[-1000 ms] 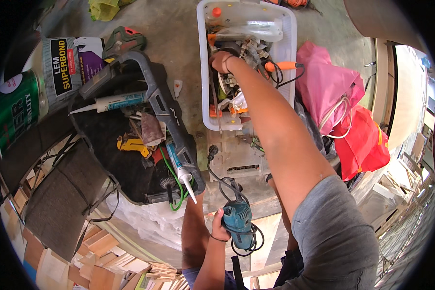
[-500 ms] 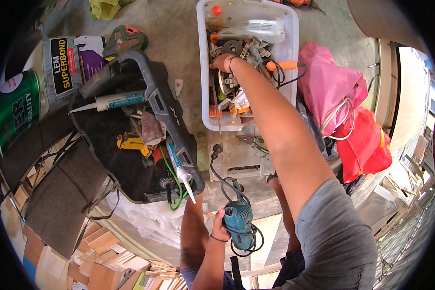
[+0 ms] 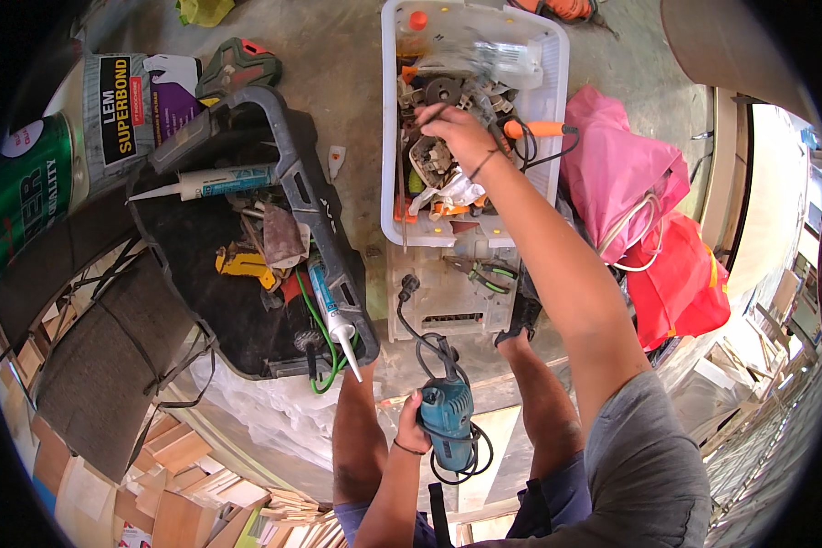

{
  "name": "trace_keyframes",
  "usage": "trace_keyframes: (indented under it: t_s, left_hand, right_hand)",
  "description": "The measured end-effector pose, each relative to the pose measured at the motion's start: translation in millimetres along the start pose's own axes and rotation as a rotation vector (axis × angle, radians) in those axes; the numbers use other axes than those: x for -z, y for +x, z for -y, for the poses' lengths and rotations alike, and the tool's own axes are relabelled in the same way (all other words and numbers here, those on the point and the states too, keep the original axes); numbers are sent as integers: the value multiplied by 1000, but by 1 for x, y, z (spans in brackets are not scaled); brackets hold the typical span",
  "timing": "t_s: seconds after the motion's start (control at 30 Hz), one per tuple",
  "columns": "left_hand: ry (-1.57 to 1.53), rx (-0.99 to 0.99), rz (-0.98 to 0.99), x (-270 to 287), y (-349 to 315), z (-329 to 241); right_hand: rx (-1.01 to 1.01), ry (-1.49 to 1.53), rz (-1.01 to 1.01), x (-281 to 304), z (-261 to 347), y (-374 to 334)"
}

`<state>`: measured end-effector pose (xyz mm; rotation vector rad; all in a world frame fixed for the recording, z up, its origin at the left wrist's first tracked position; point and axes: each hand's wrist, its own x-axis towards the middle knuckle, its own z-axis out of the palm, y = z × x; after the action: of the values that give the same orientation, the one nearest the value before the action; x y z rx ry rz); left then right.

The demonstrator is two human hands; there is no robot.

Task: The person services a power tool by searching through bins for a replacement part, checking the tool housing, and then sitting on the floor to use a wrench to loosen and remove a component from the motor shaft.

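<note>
My left hand [image 3: 413, 426] is wrapped round the side of a teal corded power tool [image 3: 448, 416], held low in front of my legs. Its black cord is coiled about the body, and the plug [image 3: 409, 287] hangs at the far end. My right hand [image 3: 457, 137] hovers over a white plastic bin [image 3: 392, 173], fingers bent and apart, with nothing visible in them. Under and around it lie small metal parts, a dark round disc [image 3: 443, 90], crumpled plastic [image 3: 458, 194] and an orange handle [image 3: 537, 130] with a black cord.
A black toolbox tray [image 3: 315, 205] at left holds sealant tubes [image 3: 224, 182], a yellow tool [image 3: 247, 267] and scraps. Paint cans [image 3: 32, 192] stand beyond it. Pliers [image 3: 484, 272] lie before the bin. Pink [image 3: 621, 169] and red bags [image 3: 680, 283] sit to its right.
My right hand has lifted from the bin's left side and shifted right and slightly nearer. The pliers now show more fully. My left hand keeps the power tool in about the same place.
</note>
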<state>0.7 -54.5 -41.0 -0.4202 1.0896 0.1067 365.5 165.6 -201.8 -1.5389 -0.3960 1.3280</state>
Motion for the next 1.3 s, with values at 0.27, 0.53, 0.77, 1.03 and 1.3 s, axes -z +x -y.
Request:
trace_keyframes:
  t_s: [0.27, 0.53, 0.77, 1.03, 1.3]
  left_hand:
    - [33, -21, 69, 0, 1, 0]
    - [125, -47, 95, -16, -2, -2]
    - [-36, -51, 230, -14, -17, -8]
    - [224, -51, 340, -31, -42, -15]
    - [-44, -163, 635, -138, -145, -24]
  right_hand:
    - [-183, 322, -142, 27, 34, -63]
    - [-123, 413, -29, 28, 72, -122]
    - [-74, -93, -162, 18, 85, -188]
    - [-296, 119, -217, 24, 98, -310]
    - [-117, -133, -110, 0, 195, -442]
